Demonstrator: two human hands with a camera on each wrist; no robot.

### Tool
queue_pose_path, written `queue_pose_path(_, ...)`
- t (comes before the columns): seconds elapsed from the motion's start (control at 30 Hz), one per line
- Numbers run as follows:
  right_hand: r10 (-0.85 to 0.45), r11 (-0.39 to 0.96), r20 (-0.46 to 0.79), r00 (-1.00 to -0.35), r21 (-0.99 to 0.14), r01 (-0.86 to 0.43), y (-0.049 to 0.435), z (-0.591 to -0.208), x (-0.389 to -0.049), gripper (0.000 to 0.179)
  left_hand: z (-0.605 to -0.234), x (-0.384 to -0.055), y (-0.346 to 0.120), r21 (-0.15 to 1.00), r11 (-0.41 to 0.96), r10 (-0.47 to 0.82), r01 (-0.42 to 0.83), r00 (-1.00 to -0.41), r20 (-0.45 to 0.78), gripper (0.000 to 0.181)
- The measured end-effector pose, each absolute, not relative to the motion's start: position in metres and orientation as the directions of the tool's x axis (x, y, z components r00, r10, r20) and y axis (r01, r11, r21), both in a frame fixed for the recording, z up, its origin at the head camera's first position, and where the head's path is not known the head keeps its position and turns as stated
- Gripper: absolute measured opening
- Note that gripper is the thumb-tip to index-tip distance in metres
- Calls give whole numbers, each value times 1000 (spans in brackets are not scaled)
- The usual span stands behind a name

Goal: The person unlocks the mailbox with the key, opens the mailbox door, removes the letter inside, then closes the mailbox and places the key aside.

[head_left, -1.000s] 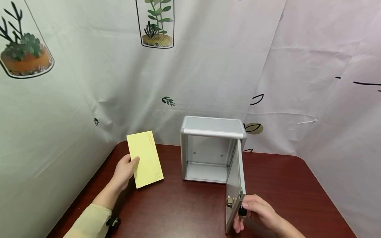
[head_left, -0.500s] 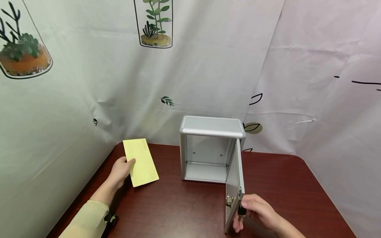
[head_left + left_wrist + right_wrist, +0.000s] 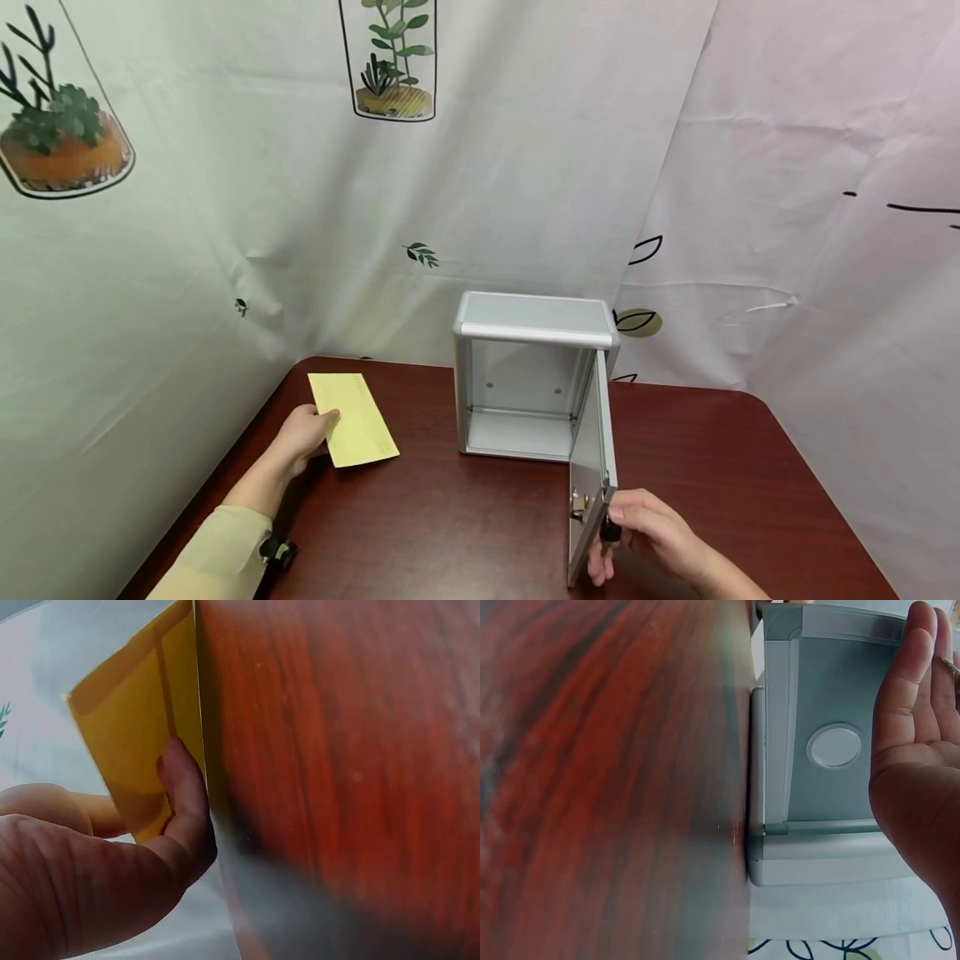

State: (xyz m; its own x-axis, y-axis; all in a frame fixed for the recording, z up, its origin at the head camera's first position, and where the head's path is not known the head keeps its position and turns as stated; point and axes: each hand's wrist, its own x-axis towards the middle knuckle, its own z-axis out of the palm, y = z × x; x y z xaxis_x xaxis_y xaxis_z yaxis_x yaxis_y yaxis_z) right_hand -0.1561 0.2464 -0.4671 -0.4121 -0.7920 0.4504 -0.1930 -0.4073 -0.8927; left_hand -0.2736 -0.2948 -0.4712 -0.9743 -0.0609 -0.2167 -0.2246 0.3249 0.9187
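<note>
My left hand [image 3: 303, 433] pinches a yellow envelope [image 3: 360, 421] by its left edge, thumb on top. In the left wrist view the fingers [image 3: 184, 784] lie against the envelope's underside, where a glued seam shows. At the right stands a silver metal box [image 3: 536, 321] whose hinged door [image 3: 592, 467] is swung out toward me. On the door's inner face is a brass lock cam [image 3: 579, 506]. My right hand [image 3: 656, 533] is at the door's outer face and pinches a black-headed key [image 3: 611, 531] there. Its exact fingertip contact is partly hidden.
The dark red wooden table [image 3: 450, 525] has rounded back corners. White printed cloth [image 3: 525, 183] hangs close behind and on both sides. Inside the box, the floor and back wall are bare. A round disc [image 3: 835, 746] marks the door's outer face.
The envelope has come down and tilted flatter toward the tabletop, with my left hand shifting slightly left and down. My right hand, the door and the box hold their places.
</note>
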Motion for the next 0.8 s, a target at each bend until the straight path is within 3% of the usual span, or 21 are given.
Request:
queue_pose_path(0.53,-788,-413,455,-414,-890,-192,246,-469,-156,51,-464,-268,-302,893,339,-34,-297,-952,-304,47)
queue_pose_path(0.8,-788,-413,459,-411,-888,-201,247,-468,-157,49,-463,-265,-302,873,377,-22,-309,-946,-325,64)
